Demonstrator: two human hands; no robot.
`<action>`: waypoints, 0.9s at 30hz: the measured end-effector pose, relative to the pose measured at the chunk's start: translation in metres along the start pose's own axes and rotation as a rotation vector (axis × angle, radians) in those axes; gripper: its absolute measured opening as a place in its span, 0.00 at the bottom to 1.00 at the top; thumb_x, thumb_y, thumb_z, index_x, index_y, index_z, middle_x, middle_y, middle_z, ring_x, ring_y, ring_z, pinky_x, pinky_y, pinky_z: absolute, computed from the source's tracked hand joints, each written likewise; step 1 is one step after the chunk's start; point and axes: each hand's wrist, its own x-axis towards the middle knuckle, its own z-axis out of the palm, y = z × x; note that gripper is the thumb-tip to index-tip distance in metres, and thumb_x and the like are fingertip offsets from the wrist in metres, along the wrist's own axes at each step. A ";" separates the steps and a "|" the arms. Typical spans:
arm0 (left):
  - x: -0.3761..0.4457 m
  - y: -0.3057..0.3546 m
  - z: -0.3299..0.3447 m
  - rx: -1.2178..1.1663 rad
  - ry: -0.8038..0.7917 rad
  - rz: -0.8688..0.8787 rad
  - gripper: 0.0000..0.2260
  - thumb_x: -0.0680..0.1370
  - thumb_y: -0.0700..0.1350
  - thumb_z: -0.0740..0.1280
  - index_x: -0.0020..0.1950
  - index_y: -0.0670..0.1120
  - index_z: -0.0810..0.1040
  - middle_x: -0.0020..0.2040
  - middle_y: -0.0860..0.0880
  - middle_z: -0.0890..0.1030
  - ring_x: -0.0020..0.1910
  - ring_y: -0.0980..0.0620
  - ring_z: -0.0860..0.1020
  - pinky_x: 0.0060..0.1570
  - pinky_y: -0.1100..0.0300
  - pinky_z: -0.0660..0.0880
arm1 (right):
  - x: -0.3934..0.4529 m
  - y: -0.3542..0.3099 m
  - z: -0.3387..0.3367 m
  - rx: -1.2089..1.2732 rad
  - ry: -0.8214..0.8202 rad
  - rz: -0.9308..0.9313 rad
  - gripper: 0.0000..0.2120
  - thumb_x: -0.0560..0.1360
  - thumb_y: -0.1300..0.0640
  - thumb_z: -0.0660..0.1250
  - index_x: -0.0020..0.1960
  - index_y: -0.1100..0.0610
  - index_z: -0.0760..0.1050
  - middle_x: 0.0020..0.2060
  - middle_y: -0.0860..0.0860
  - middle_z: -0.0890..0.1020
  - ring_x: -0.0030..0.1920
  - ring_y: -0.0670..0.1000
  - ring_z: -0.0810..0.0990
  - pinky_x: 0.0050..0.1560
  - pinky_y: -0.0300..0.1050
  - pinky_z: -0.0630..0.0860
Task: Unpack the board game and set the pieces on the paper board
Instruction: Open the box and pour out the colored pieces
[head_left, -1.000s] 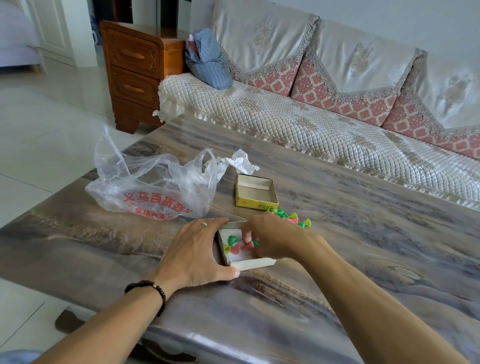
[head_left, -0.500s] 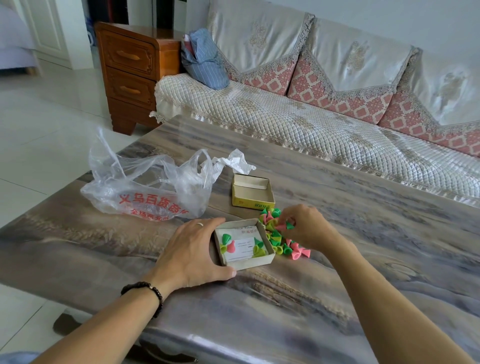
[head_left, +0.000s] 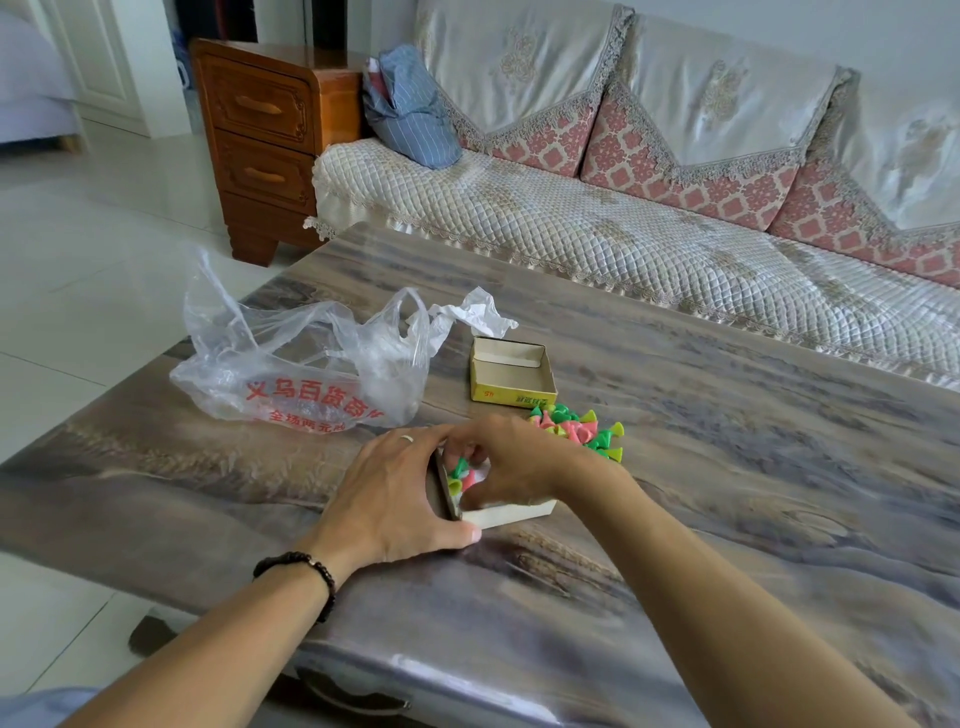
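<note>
The table (head_left: 727, 467) is cut off at the near edge. On it, the right hand (head_left: 511, 462) covers most of the small box (head_left: 511, 514), its fingers curled inside among hidden pieces (head_left: 460, 475); what they pinch I cannot tell. The left hand (head_left: 395, 493) grips the box's left side. More pieces lie in a pile (head_left: 579, 428) just behind the right hand

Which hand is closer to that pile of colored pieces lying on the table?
Right. The right hand reaches into the box just beside the pile; the left hand holds the box's far side.
</note>
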 end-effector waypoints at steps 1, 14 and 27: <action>0.000 0.001 0.000 0.004 0.008 0.001 0.36 0.61 0.62 0.76 0.67 0.61 0.67 0.54 0.65 0.69 0.56 0.60 0.67 0.60 0.63 0.62 | 0.001 0.000 0.002 -0.009 0.014 -0.006 0.15 0.67 0.58 0.74 0.52 0.51 0.77 0.50 0.48 0.79 0.49 0.49 0.77 0.49 0.45 0.75; 0.004 -0.008 0.006 0.015 -0.004 -0.002 0.40 0.58 0.68 0.71 0.68 0.61 0.66 0.61 0.61 0.75 0.61 0.58 0.70 0.64 0.59 0.65 | 0.001 0.002 -0.002 0.312 0.079 0.068 0.04 0.68 0.68 0.72 0.40 0.62 0.79 0.36 0.55 0.83 0.32 0.45 0.80 0.40 0.42 0.81; 0.001 -0.005 0.004 0.054 -0.035 -0.047 0.46 0.61 0.66 0.74 0.74 0.56 0.60 0.69 0.54 0.70 0.67 0.53 0.65 0.67 0.59 0.60 | -0.031 0.076 -0.044 0.271 0.492 0.460 0.08 0.69 0.67 0.72 0.37 0.57 0.77 0.34 0.53 0.81 0.31 0.47 0.80 0.36 0.40 0.79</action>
